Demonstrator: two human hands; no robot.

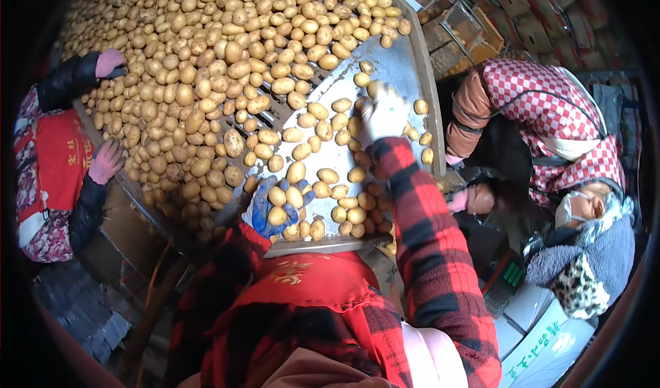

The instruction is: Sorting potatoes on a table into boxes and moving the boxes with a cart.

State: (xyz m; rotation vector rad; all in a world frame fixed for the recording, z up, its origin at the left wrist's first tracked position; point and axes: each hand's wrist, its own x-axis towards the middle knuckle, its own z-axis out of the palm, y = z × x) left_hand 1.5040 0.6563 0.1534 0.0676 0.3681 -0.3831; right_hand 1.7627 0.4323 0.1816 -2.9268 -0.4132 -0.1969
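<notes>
My left hand (pixel 277 210), in a blue and white work glove, is palm up at the near edge of the sorting table, with several small potatoes (pixel 277 196) cupped in it. Farther out and to the right, my right hand (pixel 384 110) in a white glove reaches over the metal tabletop (pixel 394 68). It is slightly blurred and touches or hovers over potatoes there; whether it grips one cannot be told. Loose potatoes (pixel 340 121) lie between my hands, and a large heap of potatoes (pixel 180 68) covers the table's far and left parts.
A raised rim (pixel 433 104) bounds the table at right. A co-worker's pink-gloved hands (pixel 105 161) rest at the heap's left edge. Another person in a checked garment (pixel 546 99) works at right, beside cartons (pixel 546 341). More crates (pixel 474 32) stand behind the table.
</notes>
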